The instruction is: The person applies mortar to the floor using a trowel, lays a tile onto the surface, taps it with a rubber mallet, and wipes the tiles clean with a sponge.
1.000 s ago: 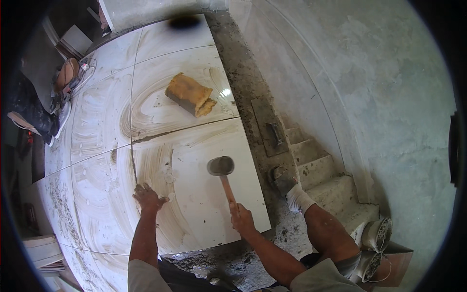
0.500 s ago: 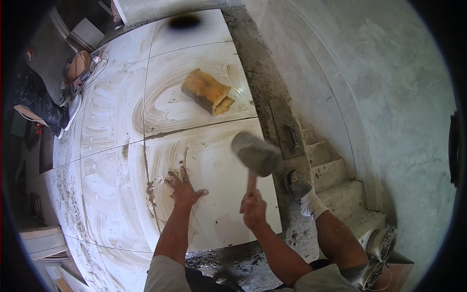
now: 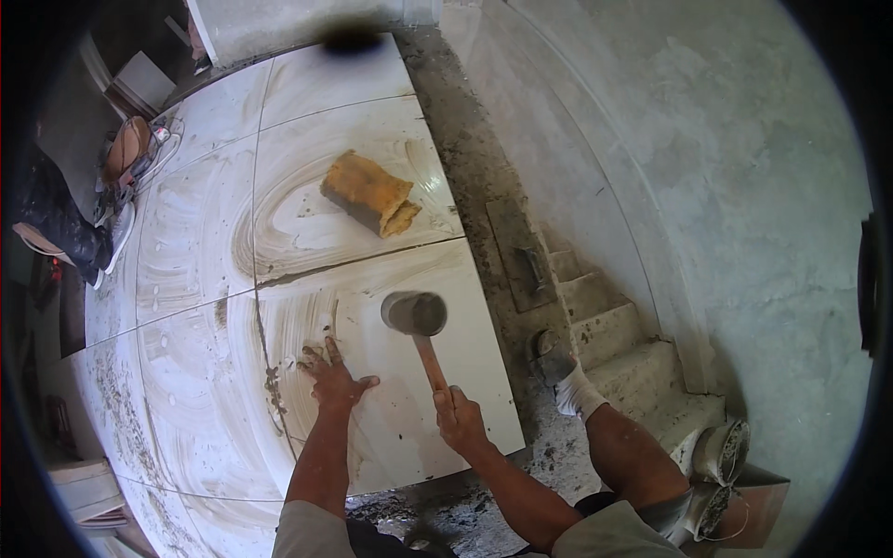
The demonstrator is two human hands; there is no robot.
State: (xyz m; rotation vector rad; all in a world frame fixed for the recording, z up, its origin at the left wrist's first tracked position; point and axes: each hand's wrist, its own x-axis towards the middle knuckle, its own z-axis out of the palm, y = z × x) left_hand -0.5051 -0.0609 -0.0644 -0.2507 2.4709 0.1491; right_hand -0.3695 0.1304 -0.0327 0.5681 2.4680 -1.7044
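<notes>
My left hand lies flat on a large pale floor tile, its fingers spread and smudged with mortar. In my right hand is the wooden handle of a mallet with a thick, dark grey head. The mallet head is over the middle of the tile, to the right of my left fingertips; whether it touches the surface I cannot tell. Beyond the joint at the tile's far edge, a worn orange sponge rests on the neighbouring tile, among smeared grey-brown swirls.
A flat trowel lies on the rough strip right of the tiles, beside concrete steps. Mortar-crusted buckets stand at lower right. Another person's leg is at the left, near a brown bag-like bundle.
The mallet has swung left, from near the tile's right edge to over its middle. My left hand stays flat on the tile. The whole view has shifted slightly.
</notes>
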